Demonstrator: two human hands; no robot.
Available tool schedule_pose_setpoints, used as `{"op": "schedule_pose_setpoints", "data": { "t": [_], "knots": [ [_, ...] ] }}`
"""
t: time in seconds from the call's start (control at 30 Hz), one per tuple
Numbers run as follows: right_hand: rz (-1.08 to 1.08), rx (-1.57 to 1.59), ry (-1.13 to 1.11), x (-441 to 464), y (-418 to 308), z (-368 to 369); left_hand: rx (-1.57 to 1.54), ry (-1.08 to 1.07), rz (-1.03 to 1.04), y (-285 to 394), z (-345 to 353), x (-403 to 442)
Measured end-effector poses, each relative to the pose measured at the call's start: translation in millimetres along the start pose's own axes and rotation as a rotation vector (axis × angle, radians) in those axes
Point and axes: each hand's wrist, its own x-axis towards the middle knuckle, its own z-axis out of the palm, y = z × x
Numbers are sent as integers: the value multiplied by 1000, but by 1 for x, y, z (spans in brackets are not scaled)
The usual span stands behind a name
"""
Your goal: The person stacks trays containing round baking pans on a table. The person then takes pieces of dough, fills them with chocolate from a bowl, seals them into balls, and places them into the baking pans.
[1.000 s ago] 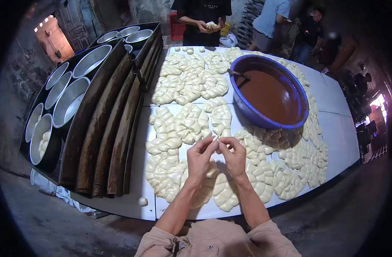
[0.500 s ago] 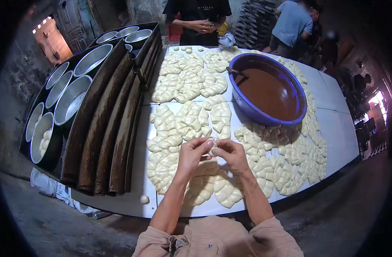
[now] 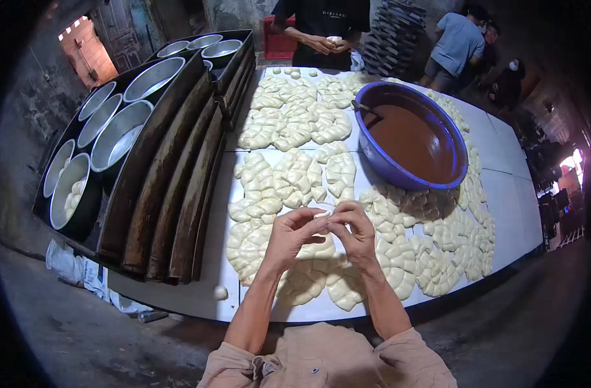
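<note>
Pinched between the fingertips of both hands is a small piece of pale dough (image 3: 323, 215), partly hidden by my fingers. My left hand (image 3: 291, 238) is closed on its left side, and my right hand (image 3: 354, 234) grips it from the right, thumbs close together. Below them, pale dough pieces (image 3: 263, 210) lie packed in sheets over the white table (image 3: 502, 187). To the upper right of my hands, a blue basin (image 3: 399, 173) holds a smooth brown filling (image 3: 405, 139), with a dark-handled utensil (image 3: 368, 110) resting at its left rim.
Dark wooden trays (image 3: 154, 187) are stacked at the left, bearing round metal pans (image 3: 124, 132); one pan (image 3: 69, 197) contains dough balls. A single dough ball (image 3: 220, 293) lies near the front edge. Across the table stands a person in black (image 3: 324, 26) holding dough; other people (image 3: 460, 45) are behind.
The view has shifted slightly, moving the scene right. My fingers have shifted around the dough, with the right hand pinching it higher. The person opposite now shows a pale piece in hand.
</note>
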Motion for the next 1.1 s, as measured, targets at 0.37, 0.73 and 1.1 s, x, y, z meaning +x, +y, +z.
{"op": "schedule_pose_setpoints", "data": {
  "t": [0.37,0.73,1.1],
  "knots": [
    [-74,-181,167,-12,6,32,123,-58,209,-8,-4,-29],
    [-58,-170,-592,-47,-40,93,249,483,12,-35,-74,-131],
    [319,-67,-744,-63,7,218,749,985,48,-52,-125,-216]
  ]
}}
